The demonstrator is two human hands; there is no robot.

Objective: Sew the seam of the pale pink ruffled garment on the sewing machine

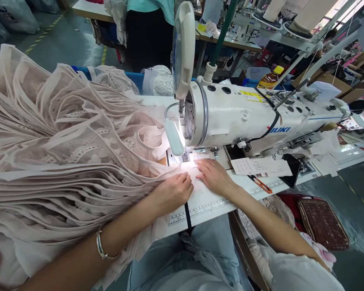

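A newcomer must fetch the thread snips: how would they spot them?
Start at the white sewing machine. On the table in front of it, right of the right hand, lie the snips, below the paper slips. Only they are orange; the phone beside them is black.

The needle is lost in the white glare from the lamp [174,139] under the machine [239,117]. The cloth [63,153] runs off the left edge and the bottom. The left hand [172,192] curls its fingertips under, so it is hard to tell if it pinches the cloth. A person [148,32] at the top is cut off above the waist. The writing on the paper [257,165] is too small to read. The paper covers part of a phone [293,171].
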